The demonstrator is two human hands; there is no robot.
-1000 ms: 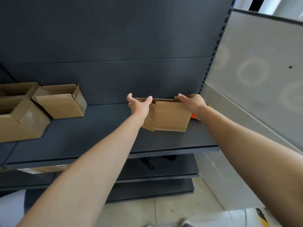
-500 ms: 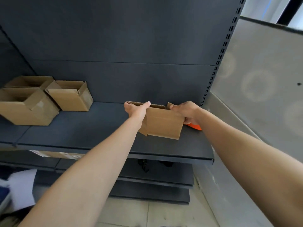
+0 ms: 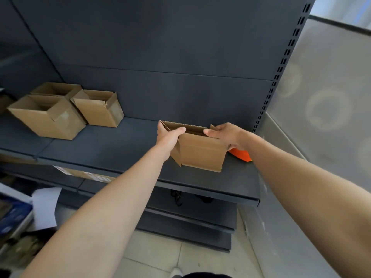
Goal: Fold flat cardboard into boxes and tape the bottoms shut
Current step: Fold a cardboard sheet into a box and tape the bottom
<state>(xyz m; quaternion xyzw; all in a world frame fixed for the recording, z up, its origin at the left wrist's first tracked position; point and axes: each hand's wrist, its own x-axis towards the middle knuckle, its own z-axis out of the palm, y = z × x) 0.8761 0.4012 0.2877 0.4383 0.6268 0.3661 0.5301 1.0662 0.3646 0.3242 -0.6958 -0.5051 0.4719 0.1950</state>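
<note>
A small brown cardboard box (image 3: pixel 201 152) stands open-topped on the dark shelf (image 3: pixel 124 149), near its right end. My left hand (image 3: pixel 167 135) grips the box's left top edge, thumb over the rim. My right hand (image 3: pixel 226 134) holds the right top edge, fingers curled over the rim and flap. An orange object (image 3: pixel 241 154) lies on the shelf just behind the box's right side, partly hidden by my right wrist.
Three folded open boxes (image 3: pixel 50 115) sit grouped at the shelf's left end. The dark back panel and a slotted upright (image 3: pixel 281 65) bound the shelf. A grey wall panel (image 3: pixel 321 97) stands to the right. Lower shelves, papers and tiled floor lie below.
The view has shifted, so the box and both hands sit lower and further right in frame. Both hands keep their hold on the box's top edges.
</note>
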